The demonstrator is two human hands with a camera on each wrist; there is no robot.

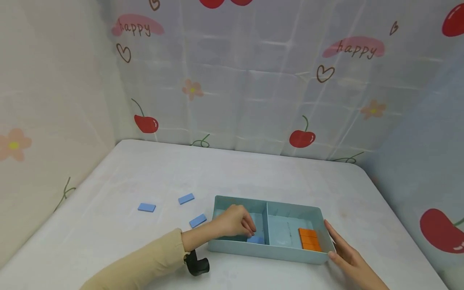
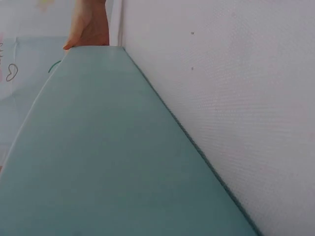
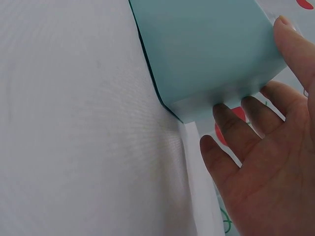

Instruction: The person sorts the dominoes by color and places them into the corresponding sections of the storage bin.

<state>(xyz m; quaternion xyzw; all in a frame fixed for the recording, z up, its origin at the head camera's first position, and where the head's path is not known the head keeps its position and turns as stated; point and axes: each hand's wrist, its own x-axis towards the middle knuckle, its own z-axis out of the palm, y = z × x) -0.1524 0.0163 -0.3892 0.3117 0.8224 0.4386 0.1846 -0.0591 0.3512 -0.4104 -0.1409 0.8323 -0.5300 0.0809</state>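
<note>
My left hand [image 1: 235,221] reaches into the left compartment of a pale teal divided box [image 1: 268,253], fingers bent downward. Its fingertips are right at a blue tile [image 1: 255,240] lying by the front wall and the divider; I cannot tell whether they pinch it. The thumb is hidden. At the box's right end, my right hand [image 1: 349,257] touches the outer wall with fairly straight fingers [image 3: 236,130], thumb at the front corner. Several orange tiles [image 1: 309,240] sit side by side in the right compartment's front right corner.
Three loose blue tiles lie on the white table [image 1: 87,237] left of the box: one far left [image 1: 146,207], one farther back [image 1: 186,198], and one close to the box [image 1: 197,220]. A printed curtain [image 1: 246,100] hangs behind the table.
</note>
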